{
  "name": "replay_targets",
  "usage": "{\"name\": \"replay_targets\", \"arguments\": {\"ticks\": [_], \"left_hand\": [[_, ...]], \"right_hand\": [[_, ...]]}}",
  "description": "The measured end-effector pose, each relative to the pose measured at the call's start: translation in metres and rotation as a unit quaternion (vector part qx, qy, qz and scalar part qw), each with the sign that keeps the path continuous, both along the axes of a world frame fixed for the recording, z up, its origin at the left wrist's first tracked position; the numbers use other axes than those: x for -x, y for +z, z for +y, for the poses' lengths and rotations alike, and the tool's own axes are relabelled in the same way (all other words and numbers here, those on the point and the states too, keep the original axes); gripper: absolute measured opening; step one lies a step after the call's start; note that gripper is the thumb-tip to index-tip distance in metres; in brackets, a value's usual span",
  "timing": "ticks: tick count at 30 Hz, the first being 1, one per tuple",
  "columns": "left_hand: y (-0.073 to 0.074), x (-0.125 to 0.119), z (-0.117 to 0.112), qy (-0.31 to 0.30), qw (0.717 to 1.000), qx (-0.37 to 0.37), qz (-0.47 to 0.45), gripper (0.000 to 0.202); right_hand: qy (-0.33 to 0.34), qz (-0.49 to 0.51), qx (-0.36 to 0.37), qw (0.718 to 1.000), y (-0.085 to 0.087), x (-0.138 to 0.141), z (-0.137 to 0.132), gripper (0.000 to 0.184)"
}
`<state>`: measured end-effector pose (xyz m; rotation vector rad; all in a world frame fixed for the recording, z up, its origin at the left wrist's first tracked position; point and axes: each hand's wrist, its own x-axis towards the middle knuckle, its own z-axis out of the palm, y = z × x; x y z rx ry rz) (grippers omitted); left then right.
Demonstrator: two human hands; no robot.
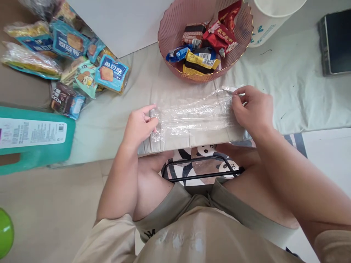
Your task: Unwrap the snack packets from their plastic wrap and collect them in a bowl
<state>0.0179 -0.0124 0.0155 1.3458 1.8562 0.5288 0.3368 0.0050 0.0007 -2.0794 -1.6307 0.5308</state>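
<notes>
A crinkled clear plastic bag (192, 115) is stretched sideways between my two hands, low over the light cloth (115, 135). My left hand (141, 126) grips its left end between thumb and fingers. The right end is pinched in my right hand (253, 107), where a small white strip (229, 88) sticks out by the fingertips. Just beyond the bag stands a pink ribbed bowl (170, 69) with a gold rim. Several wrapped snacks lie in it, among them a yellow packet (200, 63) and a red packet (219, 36).
At the left lie several snack packets (70, 40) and a teal jug (52, 153) with a white label. Behind the bowl's right side is a white paper cup (270, 25). A dark-screened device (338, 42) rests at the far right. A green round object (4, 232) shows lower left.
</notes>
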Motion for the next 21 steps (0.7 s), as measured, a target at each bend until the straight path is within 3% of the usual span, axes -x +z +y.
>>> {"name": "replay_targets", "arguments": {"ticks": [2, 7, 11, 16, 19, 21], "left_hand": [[-0.003, -0.001, 0.002, 0.010, 1.000, -0.023, 0.015, 0.051], [-0.013, -0.002, 0.007, 0.022, 0.993, -0.116, -0.015, 0.005], [-0.021, 0.001, 0.014, 0.067, 0.984, -0.165, -0.009, 0.015], [-0.029, 0.000, 0.025, 0.068, 0.974, -0.211, 0.044, 0.021], [-0.036, 0.000, 0.033, 0.060, 0.971, -0.198, 0.116, 0.019], [-0.039, 0.002, 0.035, 0.049, 0.967, -0.199, 0.152, 0.013]], "right_hand": [[0.003, -0.013, -0.017, 1.000, -0.001, 0.000, 0.001, 0.011], [0.013, -0.009, -0.031, 0.999, -0.001, 0.003, 0.003, 0.004], [-0.006, 0.014, 0.005, 1.000, 0.002, 0.003, 0.006, 0.002], [-0.017, 0.007, 0.018, 1.000, 0.000, 0.003, 0.008, 0.006], [-0.004, -0.026, -0.032, 0.999, 0.002, 0.000, 0.006, 0.015], [0.005, -0.057, -0.123, 0.991, 0.007, -0.002, 0.000, 0.023]]}}
